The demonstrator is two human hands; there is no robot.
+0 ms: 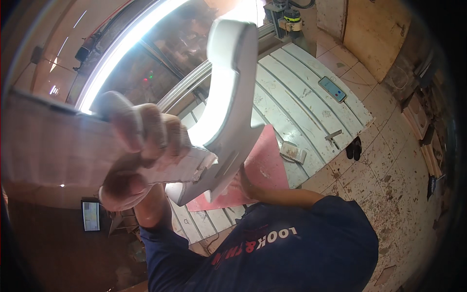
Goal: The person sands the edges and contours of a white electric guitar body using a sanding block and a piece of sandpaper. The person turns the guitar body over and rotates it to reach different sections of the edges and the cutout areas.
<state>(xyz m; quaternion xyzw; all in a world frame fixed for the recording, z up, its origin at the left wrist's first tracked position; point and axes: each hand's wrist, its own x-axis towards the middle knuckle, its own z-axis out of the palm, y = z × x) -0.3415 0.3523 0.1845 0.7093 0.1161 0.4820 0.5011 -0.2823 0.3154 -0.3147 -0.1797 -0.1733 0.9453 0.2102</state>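
White and smooth, a curved, forked piece [242,92] rises over the pink sheet [270,168] on a slotted pale table [301,92], the left hand [146,136] closed firmly round a long, flat, ragged-ended bar [58,146], the right hand [237,187] half-hidden, its grip unreadable, brown chips [387,179] littering the tiled floor [382,114].
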